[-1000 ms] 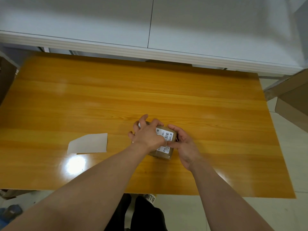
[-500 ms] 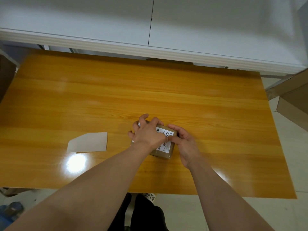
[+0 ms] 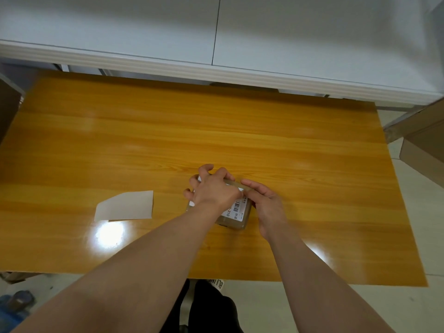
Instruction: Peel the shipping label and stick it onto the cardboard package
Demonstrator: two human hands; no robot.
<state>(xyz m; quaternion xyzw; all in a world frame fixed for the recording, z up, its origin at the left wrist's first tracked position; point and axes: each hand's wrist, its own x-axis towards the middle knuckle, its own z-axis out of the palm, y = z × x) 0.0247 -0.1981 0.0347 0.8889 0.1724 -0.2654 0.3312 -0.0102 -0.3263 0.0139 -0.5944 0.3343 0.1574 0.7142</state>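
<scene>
Table (image 3: 216,131): glossy orange wood-grain top, seen from above, set against a white cabinet (image 3: 216,32) at the far edge; bright light reflections are noted on the near part of the top. Pale floor tiles are visible beyond the near and right edges of the table.

Package (image 3: 236,218): small brown cardboard box, placed flat on the table, near the middle and toward the near edge. Most of its top is covered by the hands.

Label (image 3: 236,207): white, printed with a barcode and digits, laid on the top face of the package. Only the near right part is exposed; the rest is hidden under the left hand.

Left hand (image 3: 213,192): laid palm down over the package, fingers spread and curled over its far and left edges, the label pressed beneath it.

Right hand (image 3: 266,203): held against the right side of the package, fingers narrowly curled, fingertips brought to the far right corner of the label beside the left hand. Whether anything is pinched there cannot be told.

Backing paper (image 3: 125,205): pale sheet with one corner cut off, lying flat on the table, well left of the package, apart from both hands.

Cardboard pieces (image 3: 425,145): brown, seen off the right edge of the table.
</scene>
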